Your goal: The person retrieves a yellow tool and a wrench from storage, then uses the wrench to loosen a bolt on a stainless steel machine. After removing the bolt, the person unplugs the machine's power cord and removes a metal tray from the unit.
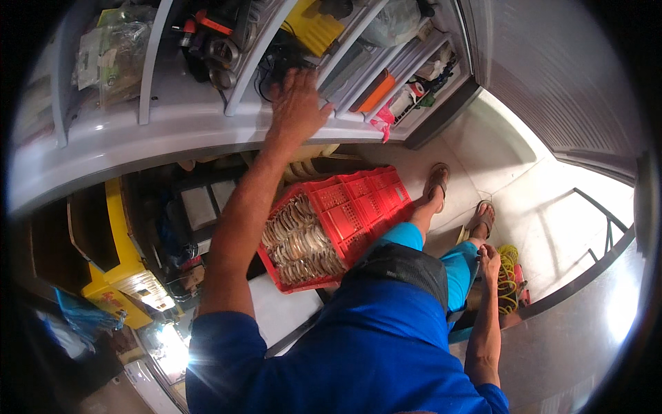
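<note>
My left hand (298, 107) reaches up into a pale grey shelving unit (186, 114), fingers stretched out. Its fingertips are at a dark bundle with a thin black cable (281, 58); whether they touch it I cannot tell. Beside that bundle sits a yellow case (314, 26), and an orange flat box (372, 91) stands a few shelves to the right. My right hand (489, 262) hangs low by my right leg with its fingers curled together. Anything it may hold is too small or hidden to name.
Left of my legs stands a red plastic crate (352, 214) packed with rows of pale, flat pieces (300, 238). A coiled yellow hose (508, 276) lies at the right. The unit's grey door (565, 69) swings out at the far right. Yellow furniture (121, 255) is at the left.
</note>
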Demonstrator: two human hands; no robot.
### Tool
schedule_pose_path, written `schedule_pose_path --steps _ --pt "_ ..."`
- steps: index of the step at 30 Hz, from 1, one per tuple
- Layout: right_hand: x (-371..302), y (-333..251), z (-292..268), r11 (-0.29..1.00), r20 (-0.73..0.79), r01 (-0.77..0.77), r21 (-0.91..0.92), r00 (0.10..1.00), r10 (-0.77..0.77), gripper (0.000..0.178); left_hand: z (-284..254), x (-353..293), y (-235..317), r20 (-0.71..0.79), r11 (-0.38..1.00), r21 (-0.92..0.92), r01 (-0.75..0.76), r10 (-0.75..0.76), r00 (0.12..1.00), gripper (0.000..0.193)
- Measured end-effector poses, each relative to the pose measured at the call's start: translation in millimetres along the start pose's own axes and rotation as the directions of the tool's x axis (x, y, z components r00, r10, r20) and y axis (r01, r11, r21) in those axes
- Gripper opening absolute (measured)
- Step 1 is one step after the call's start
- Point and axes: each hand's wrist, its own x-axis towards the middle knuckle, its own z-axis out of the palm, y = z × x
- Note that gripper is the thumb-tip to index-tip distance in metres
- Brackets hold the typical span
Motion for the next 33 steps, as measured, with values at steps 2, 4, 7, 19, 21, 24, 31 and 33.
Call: schedule_pose_path --steps 2,4,7,19,21,24,31,33 --pt "2 -2 1 1.000 -0.007 -0.011 0.001 1.000 0.011 0.036 0 9 -14 0.161 0.981 0.177 0.076 -0.105 0.981 0.074" --pt "3 -4 3 1.000 -0.014 -0.004 -0.008 1.000 0.004 0.037 -3 21 -26 0.267 0.977 0.179 0.112 -0.158 0.951 0.079" --pt "2 -9 6 0.997 0.005 0.026 -0.071 1.000 -0.026 0.039 -1 43 -40 0.248 0.977 0.092 0.194 -0.211 0.945 0.081" --pt "-10 -9 7 0.992 -0.046 -0.037 -0.121 0.998 0.032 0.039 24 116 -16 -0.506 0.966 -0.222 -0.135 0.004 0.862 0.062" --pt "-8 -1 8 0.988 -0.059 0.005 -0.152 0.998 -0.014 0.038 26 119 -22 -0.544 0.945 -0.246 -0.213 0.047 0.837 0.056" --pt "-6 8 8 0.984 -0.066 0.040 -0.173 0.996 -0.052 0.037 29 125 -39 -0.552 0.912 -0.305 -0.272 0.063 0.831 0.050" --pt "-3 0 14 0.961 -0.055 0.037 -0.273 0.997 -0.054 0.035 55 136 -108 -0.596 0.930 -0.311 0.195 -0.350 0.722 0.042" --pt "5 7 15 0.967 -0.040 0.035 -0.253 0.998 -0.047 0.033 57 143 -113 -0.593 0.920 -0.313 0.235 -0.382 0.709 0.046"
